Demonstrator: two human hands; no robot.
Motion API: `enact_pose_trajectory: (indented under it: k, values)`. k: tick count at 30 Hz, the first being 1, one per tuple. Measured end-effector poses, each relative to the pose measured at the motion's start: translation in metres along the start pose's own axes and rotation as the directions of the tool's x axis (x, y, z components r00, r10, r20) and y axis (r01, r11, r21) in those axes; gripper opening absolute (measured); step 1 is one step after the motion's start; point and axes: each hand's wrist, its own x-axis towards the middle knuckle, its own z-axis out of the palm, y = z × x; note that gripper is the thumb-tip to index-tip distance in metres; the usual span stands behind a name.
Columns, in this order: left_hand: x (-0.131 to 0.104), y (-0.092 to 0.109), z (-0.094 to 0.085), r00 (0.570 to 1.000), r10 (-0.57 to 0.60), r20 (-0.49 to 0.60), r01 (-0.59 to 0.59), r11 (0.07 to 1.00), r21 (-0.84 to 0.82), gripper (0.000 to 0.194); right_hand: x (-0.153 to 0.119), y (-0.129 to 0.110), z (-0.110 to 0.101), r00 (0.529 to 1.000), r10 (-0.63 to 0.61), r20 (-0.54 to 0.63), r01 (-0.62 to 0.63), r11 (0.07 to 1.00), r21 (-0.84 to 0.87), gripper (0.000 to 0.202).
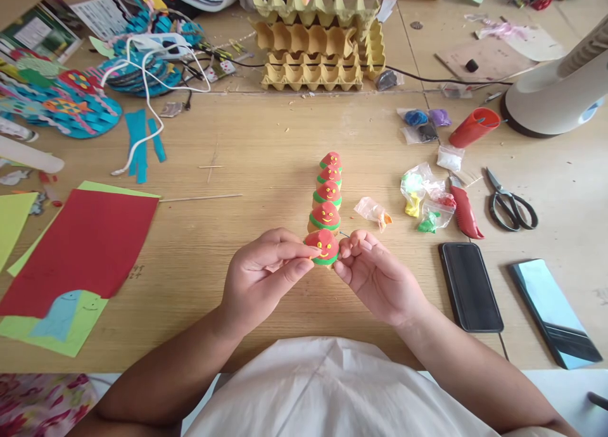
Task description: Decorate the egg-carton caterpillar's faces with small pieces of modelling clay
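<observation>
A row of several egg-carton cups topped with red clay domes (pixel 324 213) runs away from me, each with a green band and yellow clay eyes and smile. My left hand (pixel 266 269) pinches the nearest dome (pixel 323 242) from the left, its fingertip by the smile. On the other side, my right hand (pixel 375 272) has its fingers curled close to that dome's green edge. From them a thin dark stick (pixel 343 234) pokes out, with its tip beside the row. An orange clay piece in a clear wrapper (pixel 373 212) lies to the right.
Bags of coloured clay (pixel 427 196), a red-handled cutter (pixel 466 212), scissors (pixel 510 202) and two phones (pixel 471 288) lie on the right. Egg cartons (pixel 311 69) stand at the back. Red paper (pixel 90 240) and a white cable (pixel 147 88) are on the left.
</observation>
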Motion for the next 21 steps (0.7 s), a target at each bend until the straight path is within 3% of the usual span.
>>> enact_pose_trajectory:
  k: [11, 21]
  values:
    - [0.0020, 0.0055, 0.0003, 0.991, 0.116, 0.069, -0.123, 0.987, 0.104, 0.016, -0.0001, 0.0002, -0.0012, 1.000, -0.006, -0.005, 0.005, 0.999, -0.039, 0.022]
    - [0.0013, 0.0079, 0.0013, 0.991, 0.124, 0.058, -0.127, 0.990, 0.063, 0.012, 0.0004, -0.0001, -0.0014, 1.000, -0.001, 0.014, 0.000, 1.000, 0.012, 0.020]
